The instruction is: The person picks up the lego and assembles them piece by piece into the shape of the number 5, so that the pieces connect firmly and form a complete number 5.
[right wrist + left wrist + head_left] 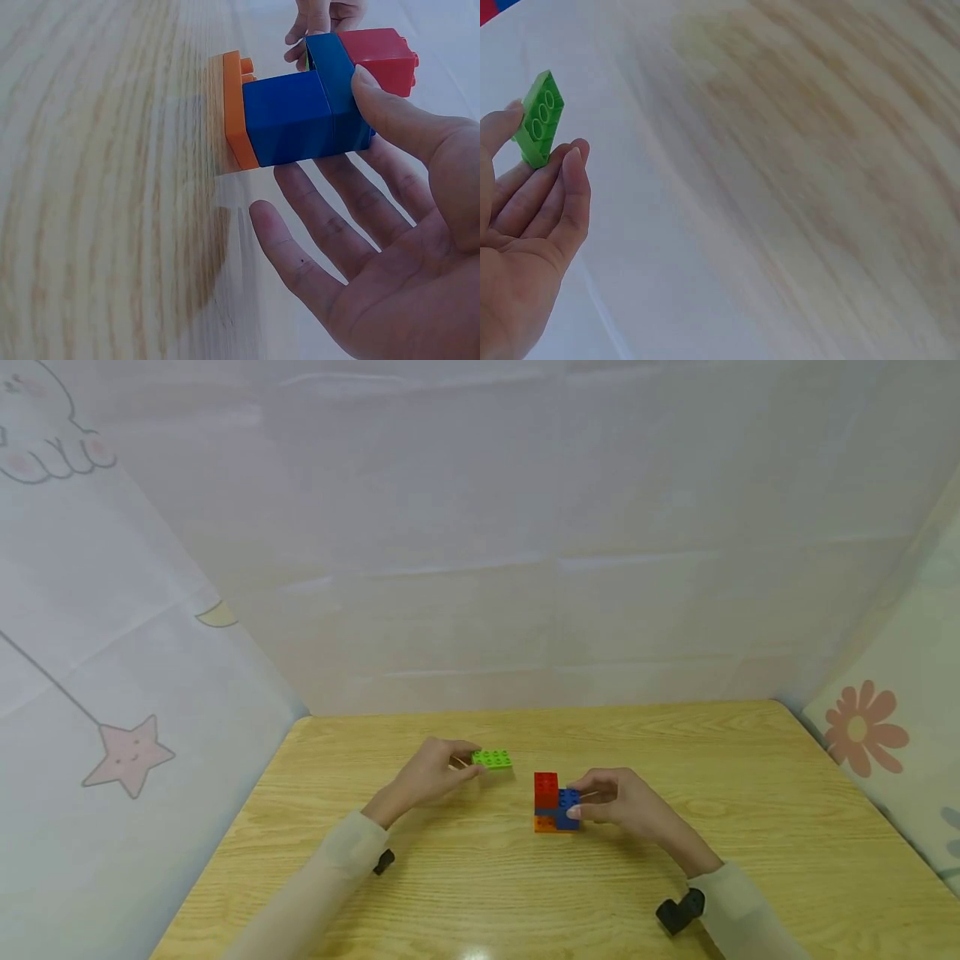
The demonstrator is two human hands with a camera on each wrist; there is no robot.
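Between thumb and fingers, my left hand [435, 770] pinches a flat green toy brick [492, 759] at its left end. Its studs face up in the head view, while the left wrist view shows the hollow underside of the green brick [541, 124]. To the right, my right hand [621, 802] holds a brick stack by its blue part [289, 116], thumb on one side and fingers on the other. That stack has a flat orange brick [235, 112] at the bottom and a red brick [546, 789] on top, toward the left. Whether its base touches the table cannot be told.
The wooden table [465, 885] reaches back to a pale cloth wall [525, 610]. Cloth with printed figures hangs on both sides. Each wrist carries a small black device, one by the right sleeve [742, 902].
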